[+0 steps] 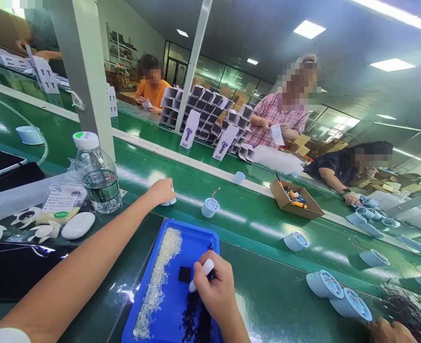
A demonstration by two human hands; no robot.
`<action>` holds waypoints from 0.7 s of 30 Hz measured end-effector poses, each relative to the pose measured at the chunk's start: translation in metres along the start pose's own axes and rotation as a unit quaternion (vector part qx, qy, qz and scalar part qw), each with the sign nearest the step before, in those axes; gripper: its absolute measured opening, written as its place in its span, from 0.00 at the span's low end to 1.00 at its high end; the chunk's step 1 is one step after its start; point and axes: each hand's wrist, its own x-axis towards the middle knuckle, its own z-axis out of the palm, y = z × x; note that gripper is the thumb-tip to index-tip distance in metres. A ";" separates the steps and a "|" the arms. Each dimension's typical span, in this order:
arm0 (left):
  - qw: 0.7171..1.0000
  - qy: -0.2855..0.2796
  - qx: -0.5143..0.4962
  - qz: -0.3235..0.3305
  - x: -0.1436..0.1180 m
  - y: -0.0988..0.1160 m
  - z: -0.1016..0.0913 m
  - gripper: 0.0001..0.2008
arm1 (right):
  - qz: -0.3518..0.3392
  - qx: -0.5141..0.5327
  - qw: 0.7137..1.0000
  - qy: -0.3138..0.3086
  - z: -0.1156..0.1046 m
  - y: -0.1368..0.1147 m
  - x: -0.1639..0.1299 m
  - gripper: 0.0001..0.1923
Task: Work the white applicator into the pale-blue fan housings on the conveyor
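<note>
My left hand (pixel 161 191) reaches out over the green conveyor and is closed on a light blue round plastic housing (pixel 169 202), mostly hidden under the fingers. To its right stands a similar light blue housing (pixel 210 208) with thin wires sticking up. My right hand (pixel 215 281) is closed around a white pen-shaped tool (pixel 206 267) above a blue tray (pixel 215 233). Small clear rings (pixel 156 281) lie along the tray's left side. Small black pieces (pixel 189 314) and a black square block (pixel 184 274) lie in the tray near the tool.
A water bottle (pixel 98 174) and white fan blades (pixel 46 231) stand left of my arm. Several housings (pixel 296 241) sit along the conveyor (pixel 246 219). A cardboard box (pixel 296 202) holds tools. Co-workers sit opposite; another person's hand (pixel 391 331) is at lower right.
</note>
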 end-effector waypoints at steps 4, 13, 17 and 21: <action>1.000 -0.008 -0.005 0.005 0.000 -0.002 0.000 0.13 | -0.004 -0.021 1.000 0.005 -0.001 0.002 0.001 0.13; 0.999 0.043 -0.021 -0.001 0.001 0.003 0.002 0.13 | -0.019 -0.091 0.991 0.099 0.003 0.005 0.003 0.12; 0.986 0.080 -0.139 0.036 -0.006 0.012 -0.002 0.08 | 0.001 -0.060 0.996 0.062 0.007 0.002 0.004 0.12; 0.926 -0.001 -0.377 0.031 -0.016 0.026 -0.005 0.10 | 0.047 0.047 0.997 0.041 0.009 0.003 0.005 0.09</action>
